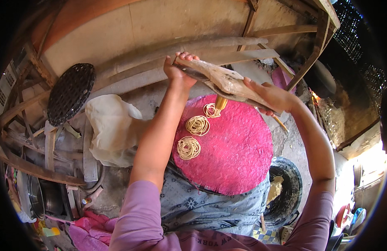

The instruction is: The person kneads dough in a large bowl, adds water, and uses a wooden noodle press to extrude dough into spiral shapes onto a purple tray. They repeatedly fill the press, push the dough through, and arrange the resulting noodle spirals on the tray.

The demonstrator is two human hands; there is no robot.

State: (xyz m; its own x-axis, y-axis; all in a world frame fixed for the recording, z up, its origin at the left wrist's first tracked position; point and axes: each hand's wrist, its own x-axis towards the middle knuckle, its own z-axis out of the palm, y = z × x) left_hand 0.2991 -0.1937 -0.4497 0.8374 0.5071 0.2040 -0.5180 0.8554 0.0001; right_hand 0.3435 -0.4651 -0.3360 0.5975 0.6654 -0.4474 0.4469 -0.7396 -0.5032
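Note:
A pale wooden dough press (227, 80) spans the gap between my hands, above the far side of a round pink board (231, 150). My left hand (181, 71) is closed round its left end, and my right hand (274, 97) grips the right end. Below the press juts a brass cylinder (220, 103), directly over a coil of thin dough strands (210, 111) on the board. Two fuller coils lie nearer me along the left edge: a middle coil (197, 125) and a near coil (188, 147). The board rests on patterned grey cloth (202, 209) over my lap.
To the right stands a black tub (290, 184) with a yellowish dough lump (275, 188) inside. A pale sack (112, 127) is left of the board. A black woven tray (71, 94) leans farther left. Wooden planks (227, 58) run behind. A fire (314, 96) glows under a dark pan (321, 79).

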